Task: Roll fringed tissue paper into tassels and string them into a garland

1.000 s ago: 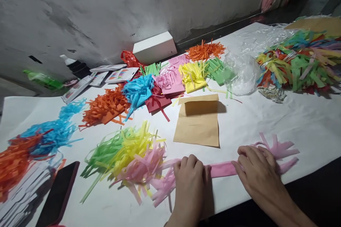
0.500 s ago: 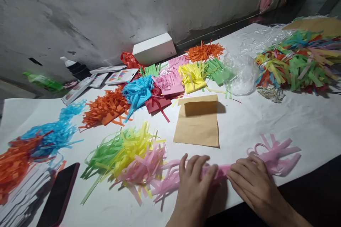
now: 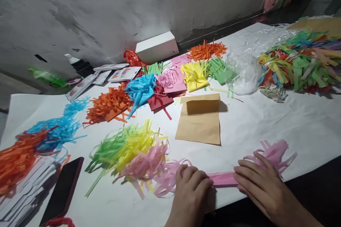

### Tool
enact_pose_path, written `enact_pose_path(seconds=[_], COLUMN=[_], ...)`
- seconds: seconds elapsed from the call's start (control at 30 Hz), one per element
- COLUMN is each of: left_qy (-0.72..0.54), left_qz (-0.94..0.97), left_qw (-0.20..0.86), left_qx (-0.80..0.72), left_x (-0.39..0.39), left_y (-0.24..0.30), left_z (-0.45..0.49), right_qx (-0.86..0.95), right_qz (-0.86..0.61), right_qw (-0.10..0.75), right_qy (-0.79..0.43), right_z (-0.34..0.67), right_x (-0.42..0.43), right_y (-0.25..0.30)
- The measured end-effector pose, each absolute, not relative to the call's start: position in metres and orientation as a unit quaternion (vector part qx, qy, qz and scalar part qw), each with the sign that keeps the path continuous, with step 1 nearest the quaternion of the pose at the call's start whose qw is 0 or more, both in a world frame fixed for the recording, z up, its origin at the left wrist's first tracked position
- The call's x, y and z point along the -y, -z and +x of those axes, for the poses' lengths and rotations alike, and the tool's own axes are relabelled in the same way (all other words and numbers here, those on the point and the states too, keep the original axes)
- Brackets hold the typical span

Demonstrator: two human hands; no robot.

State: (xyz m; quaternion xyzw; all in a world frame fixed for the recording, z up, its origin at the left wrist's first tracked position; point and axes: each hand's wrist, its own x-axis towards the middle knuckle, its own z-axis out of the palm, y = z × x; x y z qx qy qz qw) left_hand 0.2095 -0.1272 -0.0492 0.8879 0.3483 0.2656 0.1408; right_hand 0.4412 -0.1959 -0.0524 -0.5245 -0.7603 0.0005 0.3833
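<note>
A pink tissue-paper tassel (image 3: 223, 180) lies along the table's front edge, its middle rolled into a narrow band with loose fringe at both ends. My left hand (image 3: 191, 192) is curled over the band's left part, the fingers bent round the paper. Across the right part rests my right hand (image 3: 262, 186), its fingers stretched out and lying flat on the paper. Just left of my left hand is a pile of pink fringe (image 3: 149, 161), beside yellow fringe (image 3: 142, 138) and green fringe (image 3: 113, 149). Above the band lies a folded brown paper piece (image 3: 199, 127).
Several coloured fringed paper bundles (image 3: 195, 76) stand in a row at the back, before a white box (image 3: 157, 48). A dark phone (image 3: 62, 188) lies at left near white strips (image 3: 29, 188). Mixed tassels (image 3: 303, 67) and a clear plastic bag (image 3: 246, 74) are at right.
My hands have moved apart slightly, showing more of the pink band, which looks flatter and straighter. My left fingers have curled in, and my right fingers have stretched out. The view has shifted slightly.
</note>
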Motion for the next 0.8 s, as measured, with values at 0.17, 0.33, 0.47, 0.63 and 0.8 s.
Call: enact_pose_path(seconds=[0.17,0.33,0.47,0.63,0.8], left_qy=[-0.233,-0.134,-0.110,-0.161,-0.281], left_qz=[0.865,0.863,0.856,0.851,0.888], left_qw=[0.181,0.178,0.175,0.157,0.112], left_qx=[-0.405,-0.454,-0.473,-0.475,-0.345], left_x=[0.128,0.123,0.120,0.118,0.119], left_y=[0.032,0.026,0.031,0.039,0.046], left_z=[0.213,0.214,0.219,0.222,0.221], right_qx=[0.717,0.674,0.660,0.722,0.732], right_qz=[-0.581,-0.651,-0.649,-0.575,-0.567], right_qw=[0.386,0.348,0.377,0.383,0.374], right_qy=[0.001,0.007,0.015,-0.018,-0.061], right_z=[0.430,0.423,0.414,0.405,0.410], right_x=[0.197,0.196,0.191,0.185,0.186], right_y=[0.049,0.048,0.041,0.045,0.050])
